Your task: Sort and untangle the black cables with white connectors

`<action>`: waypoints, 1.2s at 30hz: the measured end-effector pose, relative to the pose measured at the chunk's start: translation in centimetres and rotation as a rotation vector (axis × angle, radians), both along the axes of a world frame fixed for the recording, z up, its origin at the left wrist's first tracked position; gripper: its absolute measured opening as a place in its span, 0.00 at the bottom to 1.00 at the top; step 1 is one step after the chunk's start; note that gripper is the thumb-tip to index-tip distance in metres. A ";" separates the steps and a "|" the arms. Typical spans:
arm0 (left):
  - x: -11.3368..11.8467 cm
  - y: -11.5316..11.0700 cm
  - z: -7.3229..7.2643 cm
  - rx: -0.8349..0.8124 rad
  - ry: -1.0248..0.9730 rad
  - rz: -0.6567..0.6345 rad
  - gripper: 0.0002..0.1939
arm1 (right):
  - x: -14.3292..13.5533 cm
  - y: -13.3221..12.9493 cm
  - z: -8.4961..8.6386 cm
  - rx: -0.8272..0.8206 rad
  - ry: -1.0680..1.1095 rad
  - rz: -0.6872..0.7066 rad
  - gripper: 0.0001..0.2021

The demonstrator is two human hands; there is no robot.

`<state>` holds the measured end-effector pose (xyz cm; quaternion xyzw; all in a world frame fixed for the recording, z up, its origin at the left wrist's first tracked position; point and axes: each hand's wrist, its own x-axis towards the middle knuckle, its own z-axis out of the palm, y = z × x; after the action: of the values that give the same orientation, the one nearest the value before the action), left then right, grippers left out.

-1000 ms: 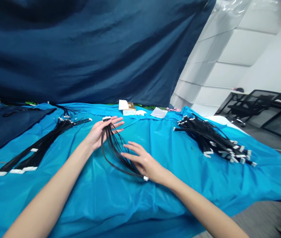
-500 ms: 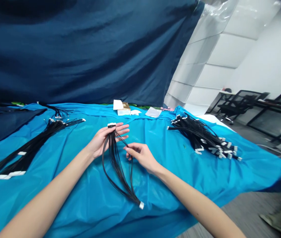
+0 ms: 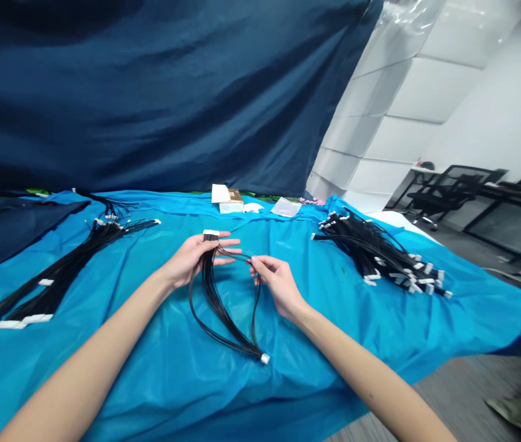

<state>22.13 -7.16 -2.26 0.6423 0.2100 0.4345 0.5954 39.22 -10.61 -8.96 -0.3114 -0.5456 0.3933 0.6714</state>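
A black wire harness (image 3: 218, 301) hangs in a loop between both hands. My left hand (image 3: 191, 259) grips it with the thumb just under its wide white connector (image 3: 211, 233), the other fingers spread behind. Between thumb and fingertips, my right hand (image 3: 276, 279) pinches a few of the black wires, drawn out to the right of the main strands. The harness's small white end connector (image 3: 264, 358) hangs at the lower end of the loop, over the blue cloth (image 3: 172, 380).
Black cables with white connectors lie at the left (image 3: 71, 264), and another pile (image 3: 375, 248) lies at the right. Toward the back are a small open box (image 3: 231, 207) and a white packet (image 3: 286, 207). A dark blue curtain (image 3: 150, 92) hangs behind.
My right hand has moved right and slightly up, pulling its wires away from the main strands. The small end connector has risen. My left hand keeps its hold.
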 end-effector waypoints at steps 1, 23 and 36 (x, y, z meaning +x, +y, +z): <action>0.0 -0.1 0.0 -0.001 0.014 0.011 0.17 | 0.0 0.0 0.0 0.007 -0.006 -0.023 0.15; -0.1 -0.2 -0.2 0.045 0.022 -0.030 0.22 | 0.7 0.2 0.2 -0.062 -0.079 -0.011 0.13; -0.1 -0.3 0.0 0.029 0.075 0.002 0.24 | 0.7 0.1 0.3 0.016 -0.078 -0.090 0.13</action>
<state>22.02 -7.48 -2.22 0.6664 0.2265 0.4136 0.5775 39.88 -10.49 -8.63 -0.3453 -0.5599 0.3456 0.6692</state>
